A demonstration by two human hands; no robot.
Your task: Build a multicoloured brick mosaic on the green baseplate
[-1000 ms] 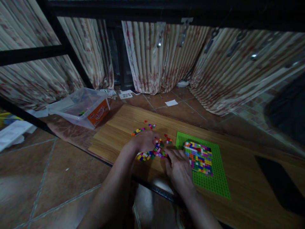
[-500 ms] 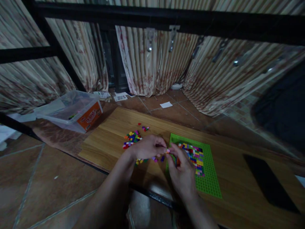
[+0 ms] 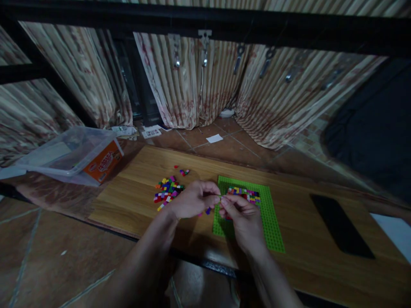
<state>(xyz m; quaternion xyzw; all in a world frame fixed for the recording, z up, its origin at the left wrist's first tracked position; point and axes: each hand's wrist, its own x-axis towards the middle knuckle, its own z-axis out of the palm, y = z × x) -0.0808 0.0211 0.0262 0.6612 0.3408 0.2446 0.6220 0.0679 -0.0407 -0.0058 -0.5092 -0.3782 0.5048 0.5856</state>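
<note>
My left hand (image 3: 195, 200) and my right hand (image 3: 246, 220) meet fingertip to fingertip over the left edge of a green studded baseplate (image 3: 272, 229). Both pinch at a tiny building brick (image 3: 220, 198), mostly hidden by the fingers; its colour is hard to make out. Multicoloured bricks (image 3: 252, 195) are fixed in a block on the baseplate, partly covered by my right hand. Left of my left hand lies a pile of loose bricks (image 3: 167, 188) in mixed colours. A purple brick (image 3: 208, 211) rests on the wood just below my left fingers.
The wooden board (image 3: 128, 188) carries everything, with a dark flat panel (image 3: 340, 226) at its right. Two small loose groups lie behind the pile. A clear plastic box (image 3: 70, 154) with an orange label stands at the left. Papers (image 3: 214, 138) lie on the tiled floor before curtains (image 3: 205, 94).
The view has shifted, so the board and box appear farther left. My fingertips have drawn closer together, and the pinkish piece between them no longer shows.
</note>
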